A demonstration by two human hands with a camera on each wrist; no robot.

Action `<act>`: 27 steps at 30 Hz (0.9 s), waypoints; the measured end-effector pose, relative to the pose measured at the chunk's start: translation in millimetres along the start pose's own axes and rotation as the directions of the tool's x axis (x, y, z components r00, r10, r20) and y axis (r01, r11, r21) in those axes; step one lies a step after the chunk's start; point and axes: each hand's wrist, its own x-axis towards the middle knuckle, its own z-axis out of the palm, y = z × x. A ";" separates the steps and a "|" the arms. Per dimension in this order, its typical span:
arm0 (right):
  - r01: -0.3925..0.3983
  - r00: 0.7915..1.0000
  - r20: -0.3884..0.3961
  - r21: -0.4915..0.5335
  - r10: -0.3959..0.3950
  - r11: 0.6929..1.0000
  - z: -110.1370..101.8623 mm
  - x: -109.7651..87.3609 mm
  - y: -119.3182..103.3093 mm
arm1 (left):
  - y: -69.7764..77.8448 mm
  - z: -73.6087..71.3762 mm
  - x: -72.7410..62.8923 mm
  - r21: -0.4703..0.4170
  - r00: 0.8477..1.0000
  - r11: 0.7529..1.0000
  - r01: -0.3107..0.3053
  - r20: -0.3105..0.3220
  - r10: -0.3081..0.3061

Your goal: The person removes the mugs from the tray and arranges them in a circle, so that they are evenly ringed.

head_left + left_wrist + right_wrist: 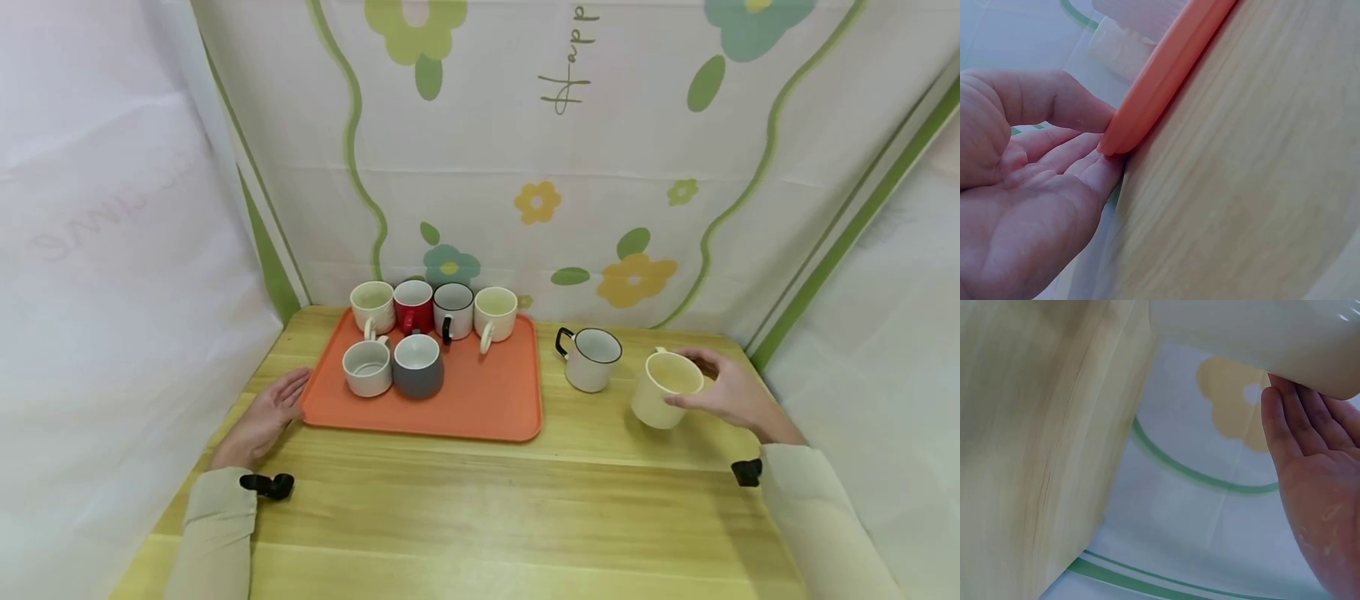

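Yellow mug in the right hand, tray corner in the left

At the right of the wooden table [480, 508], the right hand [723, 392] clasps the yellow mug [660, 404] between thumb and fingers. A black-rimmed white mug [587, 371] stands just left of it. The left hand [262, 417] pinches the near left corner of the orange tray [480, 400], which bears four mugs, including a red mug [422, 317], in its far row and two nearer, toward the left.
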 end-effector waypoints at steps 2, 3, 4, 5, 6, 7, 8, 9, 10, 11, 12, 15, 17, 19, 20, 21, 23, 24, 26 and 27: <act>-0.028 1.000 -0.004 -0.018 0.028 0.999 -1.6 9.3 7.1 | 0.4 -0.4 0.6 0.002 1.000 1.000 -0.002 0.005 0.002; -0.040 0.999 -0.004 -0.022 0.040 0.999 -2.2 13.9 10.4 | 0.2 -0.7 1.0 0.003 1.000 1.000 -0.002 0.007 0.002; -0.052 0.999 -0.007 -0.024 0.052 0.998 -2.1 18.4 14.1 | -0.1 -0.8 1.3 0.006 1.000 1.000 -0.002 0.008 0.002; -0.064 0.998 -0.008 -0.030 0.064 0.997 -1.9 22.8 17.7 | -0.4 -0.7 1.6 0.006 1.000 1.000 -0.002 0.010 0.002; -0.075 0.997 -0.008 -0.030 0.074 0.997 -1.1 27.2 21.3 | -0.9 -0.7 2.0 0.001 1.000 1.000 0.000 0.011 0.000; -0.085 0.996 -0.005 -0.030 0.085 0.996 -0.2 31.4 24.6 | -1.2 -0.6 2.2 -0.002 1.000 1.000 0.001 0.014 -0.001; -0.099 0.995 -0.004 -0.033 0.099 0.995 1.0 35.4 27.7 | -1.6 -0.7 2.4 -0.003 1.000 1.000 0.002 0.016 -0.002; -0.110 0.994 -0.002 -0.024 0.110 0.994 2.5 39.5 30.4 | -1.7 -0.8 2.4 -0.008 1.000 1.000 0.004 0.016 -0.004; -0.115 0.993 0.000 -0.019 0.116 0.993 4.2 43.7 33.1 | -1.8 -0.8 2.4 -0.016 1.000 1.000 0.008 0.011 -0.008; -0.117 0.993 0.005 -0.010 0.117 0.993 5.8 47.6 35.1 | -1.8 -1.3 2.5 -0.021 1.000 1.000 0.009 0.009 -0.009; -0.118 0.993 0.007 0.002 0.118 0.993 7.4 51.3 36.8 | -1.6 -1.6 2.5 -0.024 1.000 1.000 0.011 0.009 -0.011; -0.110 0.994 -0.002 0.029 0.110 0.994 12.7 60.7 41.7 | -0.4 -2.2 3.0 -0.029 1.000 1.000 0.009 0.016 -0.009; -0.104 0.995 -0.004 0.039 0.104 0.994 17.4 66.3 44.1 | 0.3 -2.9 2.9 -0.019 1.000 1.000 0.003 0.022 -0.003; -0.104 0.995 -0.002 0.055 0.104 0.993 23.2 71.3 46.3 | 0.7 -3.7 2.2 -0.013 1.000 1.000 -0.003 0.025 0.003; -0.106 0.994 0.001 0.062 0.106 0.992 26.1 73.4 47.2 | 0.9 -4.0 1.8 -0.006 1.000 1.000 -0.006 0.024 0.006; -0.108 0.994 0.004 0.067 0.108 0.992 28.8 75.0 48.1 | 0.9 -4.3 1.5 -0.006 1.000 1.000 -0.006 0.023 0.006; -0.116 0.993 0.007 0.073 0.116 0.991 33.5 77.1 48.8 | 0.7 -4.6 1.0 -0.005 1.000 1.000 -0.006 0.022 0.006; -0.121 0.993 0.008 0.076 0.121 0.990 35.2 77.7 49.1 | 0.6 -4.6 0.8 -0.004 1.000 1.000 -0.008 0.023 0.008; -0.126 0.992 0.017 0.085 0.125 0.988 37.6 77.8 48.7 | 0.3 -3.9 0.8 -0.002 1.000 1.000 -0.008 0.023 0.008; -0.129 0.992 0.023 0.088 0.127 0.988 38.3 77.5 48.4 | 0.0 -3.5 1.0 -0.004 1.000 1.000 -0.008 0.024 0.009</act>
